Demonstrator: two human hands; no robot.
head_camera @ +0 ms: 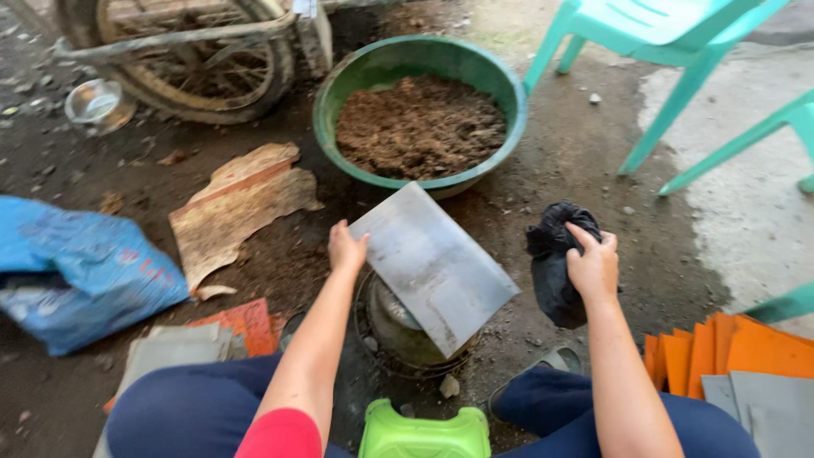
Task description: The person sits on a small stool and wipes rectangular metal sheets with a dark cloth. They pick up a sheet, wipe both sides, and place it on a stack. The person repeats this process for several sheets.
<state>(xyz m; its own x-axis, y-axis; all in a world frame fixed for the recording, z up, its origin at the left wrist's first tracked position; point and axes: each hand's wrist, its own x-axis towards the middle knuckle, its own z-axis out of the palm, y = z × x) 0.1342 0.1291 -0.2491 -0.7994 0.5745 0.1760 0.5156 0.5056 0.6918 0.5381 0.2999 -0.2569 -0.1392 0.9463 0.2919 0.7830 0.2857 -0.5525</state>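
Fingers [356, 242] of our left hand [346, 251] pinch the grey sheet's [432, 267] edge; our right hand [593, 263] fingers clutch a black bag [551, 271].

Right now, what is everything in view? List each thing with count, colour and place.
flat sheet: one, grey, centre, tilted over a round wire-rimmed pot
basin: one, green, top centre, filled with brown soil
bag: one, black, crumpled, right of centre
chairs: two partly seen, turquoise plastic, top right
wheel: one, rusty, top left
sack: one, blue, left
torn board: one, brown, left of centre
orange sheets: a stack, lower right, grey ones in front
stool: one, light green, bottom centre
left hand: holds the flat sheet's edge
right hand: grips the bag
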